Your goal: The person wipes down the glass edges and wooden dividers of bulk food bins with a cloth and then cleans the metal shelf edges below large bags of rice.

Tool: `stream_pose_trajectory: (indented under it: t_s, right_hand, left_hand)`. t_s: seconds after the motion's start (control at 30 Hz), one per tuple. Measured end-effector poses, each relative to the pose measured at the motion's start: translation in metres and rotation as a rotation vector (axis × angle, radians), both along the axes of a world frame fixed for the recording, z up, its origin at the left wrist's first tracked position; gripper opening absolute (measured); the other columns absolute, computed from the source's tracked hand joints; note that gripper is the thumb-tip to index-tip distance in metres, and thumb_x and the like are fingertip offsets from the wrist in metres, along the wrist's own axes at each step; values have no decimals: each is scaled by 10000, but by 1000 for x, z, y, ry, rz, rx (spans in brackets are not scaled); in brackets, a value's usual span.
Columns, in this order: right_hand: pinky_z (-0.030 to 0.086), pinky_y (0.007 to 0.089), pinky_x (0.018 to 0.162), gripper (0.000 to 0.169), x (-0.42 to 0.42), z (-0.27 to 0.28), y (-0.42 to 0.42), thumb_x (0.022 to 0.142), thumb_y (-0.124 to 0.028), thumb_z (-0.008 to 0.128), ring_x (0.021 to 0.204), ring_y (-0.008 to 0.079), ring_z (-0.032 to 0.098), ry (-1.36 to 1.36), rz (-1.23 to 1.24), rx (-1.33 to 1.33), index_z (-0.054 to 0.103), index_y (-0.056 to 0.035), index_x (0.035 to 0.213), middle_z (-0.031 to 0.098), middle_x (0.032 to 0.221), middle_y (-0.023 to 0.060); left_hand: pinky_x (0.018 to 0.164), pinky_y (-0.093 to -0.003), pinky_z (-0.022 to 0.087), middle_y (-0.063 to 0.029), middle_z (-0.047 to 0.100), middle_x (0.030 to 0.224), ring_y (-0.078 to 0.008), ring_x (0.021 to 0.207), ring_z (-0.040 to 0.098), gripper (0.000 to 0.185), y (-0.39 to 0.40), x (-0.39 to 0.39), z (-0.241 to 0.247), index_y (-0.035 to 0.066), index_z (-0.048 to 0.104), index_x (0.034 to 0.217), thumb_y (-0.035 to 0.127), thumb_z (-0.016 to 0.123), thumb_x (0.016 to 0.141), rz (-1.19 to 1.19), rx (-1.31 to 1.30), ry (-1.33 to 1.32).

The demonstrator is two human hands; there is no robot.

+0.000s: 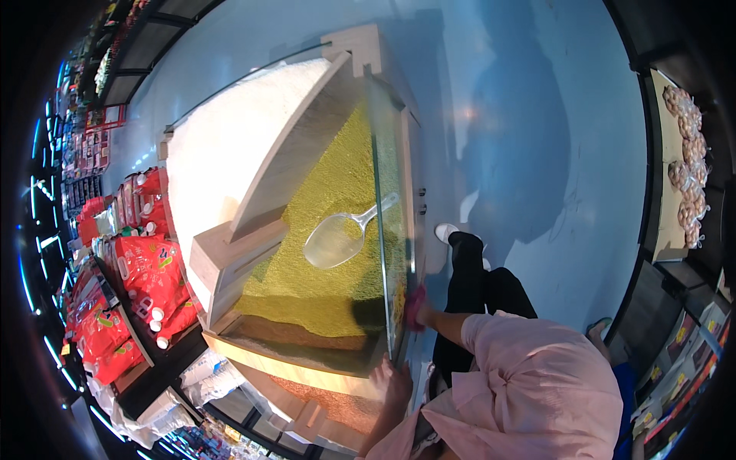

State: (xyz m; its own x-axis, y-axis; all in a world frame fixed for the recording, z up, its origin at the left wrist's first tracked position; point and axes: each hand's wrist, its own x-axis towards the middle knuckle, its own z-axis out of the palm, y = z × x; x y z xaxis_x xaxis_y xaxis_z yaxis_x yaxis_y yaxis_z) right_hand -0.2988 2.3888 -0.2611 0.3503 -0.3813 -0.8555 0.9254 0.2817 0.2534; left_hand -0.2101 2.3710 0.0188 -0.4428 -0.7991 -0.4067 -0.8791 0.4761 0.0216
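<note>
My right hand (423,315) is at the outer face of a bin's glass panel (380,230), closed around a pink cloth (414,305) that looks blurred. Lower down, my left hand (392,379) rests at the bin's near corner, fingers apart on either side of the panel's lower end. Behind the glass, yellow grain (322,190) fills the compartment of a wooden bin (299,368). A clear plastic scoop (334,241) lies on the grain, its handle towards the glass. A wooden divider (287,144) separates it from a compartment of white grain or powder (230,126).
Red bags (150,267) with white caps are stacked at the left. Reddish grain (328,399) fills another compartment below. Shelves with netted produce (687,167) stand at the right. Part of another person (625,397) shows behind my pink shirt.
</note>
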Motion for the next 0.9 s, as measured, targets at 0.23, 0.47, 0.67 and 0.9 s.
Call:
stream_pose_trajectory:
  t_s: [0.23,0.47,0.67,0.9]
  right_hand:
    - [357,242,390,344,-134,23,-34,881,-335,451,457,111,476,-1286,441,-672,566,-42,1020,531,651,-10]
    - [537,420,678,376,-344,188,-86,902,-291,514,809,300,637,247,215,-619,555,22,1105,632,974,153]
    - [532,423,742,384,-379,272,-126,900,-303,529,871,297,631,-8,82,-795,556,16,1113,629,1021,146]
    - [509,344,805,389,-334,276,-142,889,-289,574,923,196,613,148,812,-963,545,-14,1162,622,1081,104]
  left_hand:
    - [872,-456,364,-177,573,1082,-331,1031,493,581,-11,5,0,-7,432,1267,294,604,800,-113,-64,50]
    - [810,-439,376,-136,590,942,-307,886,526,463,-3,-6,6,12,505,1188,325,538,849,-11,-128,204]
    - [787,-433,380,-124,571,863,-296,857,520,416,-10,-19,9,-1,520,1119,309,545,842,-3,-230,289]
    - [782,-388,369,-86,544,790,-250,789,516,304,-8,-20,25,30,553,1035,226,565,803,116,-368,228]
